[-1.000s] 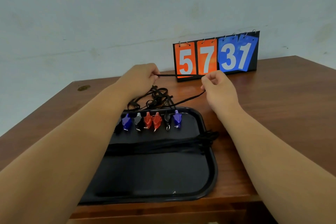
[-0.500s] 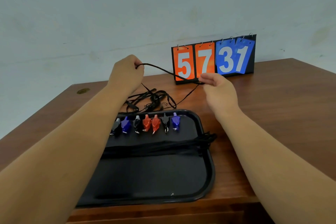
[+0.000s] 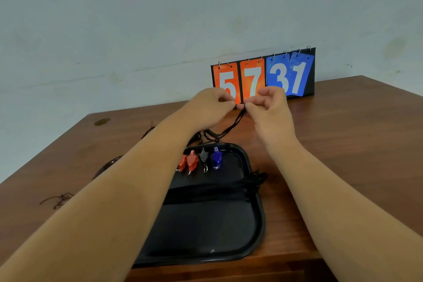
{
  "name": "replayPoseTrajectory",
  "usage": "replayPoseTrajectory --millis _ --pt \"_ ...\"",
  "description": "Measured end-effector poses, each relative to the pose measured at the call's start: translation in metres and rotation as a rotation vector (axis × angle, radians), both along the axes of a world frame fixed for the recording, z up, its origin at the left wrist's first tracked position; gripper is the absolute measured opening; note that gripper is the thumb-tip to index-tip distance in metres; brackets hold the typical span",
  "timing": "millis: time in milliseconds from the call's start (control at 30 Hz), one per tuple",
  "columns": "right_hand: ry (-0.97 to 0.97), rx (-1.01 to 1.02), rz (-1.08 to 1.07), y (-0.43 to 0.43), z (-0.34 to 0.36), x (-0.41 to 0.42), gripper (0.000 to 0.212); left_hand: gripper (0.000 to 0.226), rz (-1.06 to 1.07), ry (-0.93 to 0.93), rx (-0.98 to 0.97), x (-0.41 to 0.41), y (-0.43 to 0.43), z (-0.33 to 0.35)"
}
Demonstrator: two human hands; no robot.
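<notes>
A thin black cord (image 3: 233, 125) hangs from between my two hands down to a tangle of cords behind the tray. My left hand (image 3: 209, 104) and my right hand (image 3: 267, 107) meet fingertip to fingertip above the table, each pinching the cord. A black tray (image 3: 256, 231) lies below with several small whistles along its far side: red ones (image 3: 188, 161), a black one (image 3: 203, 155) and a blue one (image 3: 216, 158). My left forearm hides the others. A bundle of black cords (image 3: 229, 189) lies across the tray's middle.
A flip scoreboard (image 3: 263, 75) reading 57 and 31 stands at the back of the brown wooden table (image 3: 354, 144), against a pale wall. Loose dark strings (image 3: 58, 198) lie on the table at the left. The table's front edge runs just below the tray.
My hands have come together from apart, both rising toward the scoreboard. The cord, earlier stretched between them, now hangs doubled beneath the fingertips.
</notes>
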State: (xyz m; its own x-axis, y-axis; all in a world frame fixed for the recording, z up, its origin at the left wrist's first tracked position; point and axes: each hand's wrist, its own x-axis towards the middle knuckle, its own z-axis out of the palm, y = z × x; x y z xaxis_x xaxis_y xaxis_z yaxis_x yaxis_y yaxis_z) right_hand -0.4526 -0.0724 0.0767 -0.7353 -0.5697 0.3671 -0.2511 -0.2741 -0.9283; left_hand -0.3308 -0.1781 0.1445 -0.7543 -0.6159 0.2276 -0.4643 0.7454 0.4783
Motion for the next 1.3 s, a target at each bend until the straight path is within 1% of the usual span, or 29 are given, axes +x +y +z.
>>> replayPoseTrajectory --millis 133,200,267,333,467,533,600,633,667,733,767,833,867,900,1000,1033,1100,1133,1200,1233,1300 --pt "-0.04 0.032 -0.031 0.007 0.006 0.001 0.054 0.015 0.005 0.082 0.138 -0.011 0.005 -0.007" --pt "-0.065 0.053 -0.02 0.008 0.007 0.002 0.056 0.018 0.0 0.149 0.243 -0.011 0.009 -0.008" --pt "-0.061 0.074 -0.023 0.007 0.006 0.003 0.052 0.024 -0.001 0.206 0.307 -0.01 0.011 -0.009" --pt "-0.047 0.09 -0.038 0.007 0.005 0.003 0.047 0.029 -0.007 0.243 0.298 -0.01 0.011 -0.009" --pt "-0.032 0.095 -0.024 0.007 0.004 0.003 0.047 0.027 -0.042 0.286 0.313 -0.008 0.009 -0.007" --pt "-0.03 0.108 -0.006 0.007 0.004 0.003 0.051 0.027 -0.045 0.284 0.308 -0.008 0.008 -0.006" --pt "-0.05 0.155 0.059 0.007 0.004 0.004 0.056 0.025 -0.04 0.302 0.288 -0.009 0.008 -0.004" --pt "-0.053 0.187 0.106 0.007 0.004 0.004 0.053 0.024 -0.045 0.323 0.282 -0.009 0.009 -0.002" --pt "-0.032 0.222 0.145 0.007 0.003 0.005 0.043 0.024 -0.054 0.343 0.276 -0.008 0.01 0.001" --pt "0.078 0.273 0.155 0.008 0.001 0.007 0.018 0.024 -0.068 0.374 0.253 -0.007 0.011 0.004" --pt "0.137 0.292 0.138 0.01 0.0 0.008 0.017 0.024 -0.066 0.383 0.238 -0.007 0.011 0.004" --pt "0.193 0.315 0.08 0.012 -0.002 0.008 0.025 0.023 -0.046 0.363 0.195 -0.005 0.01 0.002" --pt "0.182 0.308 0.045 0.012 -0.004 0.006 0.026 0.024 -0.038 0.321 0.175 -0.004 0.01 0.0" --pt "0.143 0.282 0.018 0.013 -0.005 0.004 0.026 0.026 -0.041 0.252 0.165 -0.001 0.008 -0.003" --pt "-0.09 0.13 0.002 0.012 -0.005 -0.002 0.023 0.039 -0.125 -0.042 0.199 0.006 0.003 -0.018" --pt "-0.149 0.078 -0.009 0.011 -0.005 -0.003 0.026 0.041 -0.141 -0.109 0.209 0.007 0.001 -0.024" --pt "-0.19 0.001 -0.038 0.01 -0.004 -0.005 0.03 0.034 -0.108 -0.16 0.172 0.008 -0.003 -0.032" --pt "-0.18 -0.017 -0.055 0.01 -0.004 -0.005 0.03 0.027 -0.074 -0.162 0.12 0.009 -0.005 -0.035" --pt "-0.094 0.006 -0.103 0.011 -0.004 -0.005 0.021 0.017 -0.001 -0.13 0.019 0.01 -0.009 -0.035" --pt "-0.016 0.049 -0.149 0.013 -0.003 -0.005 0.017 0.015 0.03 -0.095 -0.01 0.011 -0.012 -0.034" --pt "0.131 0.136 -0.247 0.016 0.0 -0.006 0.023 0.02 0.104 -0.035 -0.054 0.013 -0.019 -0.031"
